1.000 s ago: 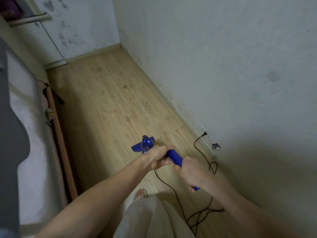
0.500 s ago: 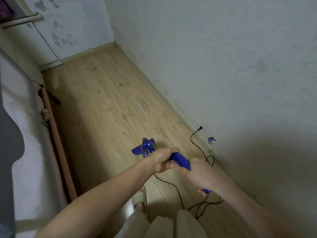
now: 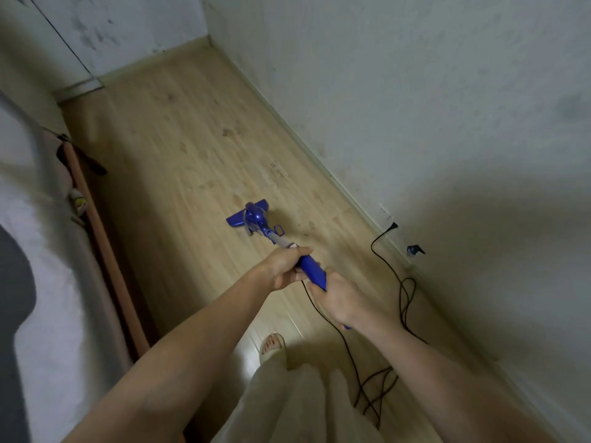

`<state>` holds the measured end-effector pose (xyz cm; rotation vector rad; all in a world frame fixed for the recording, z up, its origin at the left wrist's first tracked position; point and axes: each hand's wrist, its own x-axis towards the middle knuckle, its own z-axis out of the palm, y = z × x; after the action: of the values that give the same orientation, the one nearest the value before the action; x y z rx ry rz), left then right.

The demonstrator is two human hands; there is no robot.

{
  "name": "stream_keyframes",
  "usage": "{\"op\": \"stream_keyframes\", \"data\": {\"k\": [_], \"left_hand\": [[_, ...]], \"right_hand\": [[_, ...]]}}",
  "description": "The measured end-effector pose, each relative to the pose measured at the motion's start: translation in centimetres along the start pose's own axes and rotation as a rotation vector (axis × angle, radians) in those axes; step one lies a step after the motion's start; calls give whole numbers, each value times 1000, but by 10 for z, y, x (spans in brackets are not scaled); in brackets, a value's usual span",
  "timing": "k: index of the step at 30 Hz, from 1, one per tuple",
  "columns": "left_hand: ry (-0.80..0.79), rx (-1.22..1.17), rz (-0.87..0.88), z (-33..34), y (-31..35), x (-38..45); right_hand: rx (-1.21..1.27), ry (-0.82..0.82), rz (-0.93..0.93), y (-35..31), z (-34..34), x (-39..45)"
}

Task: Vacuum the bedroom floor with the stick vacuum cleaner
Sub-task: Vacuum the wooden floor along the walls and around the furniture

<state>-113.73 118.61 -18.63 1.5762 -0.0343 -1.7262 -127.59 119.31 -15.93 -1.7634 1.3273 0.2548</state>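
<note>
I hold a blue stick vacuum cleaner (image 3: 311, 268) with both hands over the light wooden floor (image 3: 192, 148). My left hand (image 3: 284, 266) grips the upper end of the blue handle, just below the silver tube. My right hand (image 3: 339, 297) grips the handle's lower end, closer to my body. The blue floor head (image 3: 248, 215) rests on the boards ahead of my hands. A black power cord (image 3: 406, 292) runs from the handle, loops on the floor and ends at a plug (image 3: 391, 227) in the wall socket.
A white wall (image 3: 415, 107) with a skirting board runs along the right. A bed (image 3: 48, 251) with a wooden frame rail (image 3: 105, 251) lines the left. My sandalled foot (image 3: 271, 345) stands below my hands. A small blue object (image 3: 414, 250) sits at the skirting.
The vacuum has been pushed forward: the floor head now lies farther from my hands and the silver tube shows. I have stepped forward, one foot now in view.
</note>
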Motion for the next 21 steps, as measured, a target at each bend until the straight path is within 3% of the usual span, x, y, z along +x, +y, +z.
{"op": "stream_keyframes", "data": {"k": [11, 21], "left_hand": [[85, 22, 29, -74, 62, 58], [96, 90, 93, -70, 56, 53]], "right_hand": [[59, 83, -19, -61, 43, 99], [30, 61, 1, -64, 34, 83]]}}
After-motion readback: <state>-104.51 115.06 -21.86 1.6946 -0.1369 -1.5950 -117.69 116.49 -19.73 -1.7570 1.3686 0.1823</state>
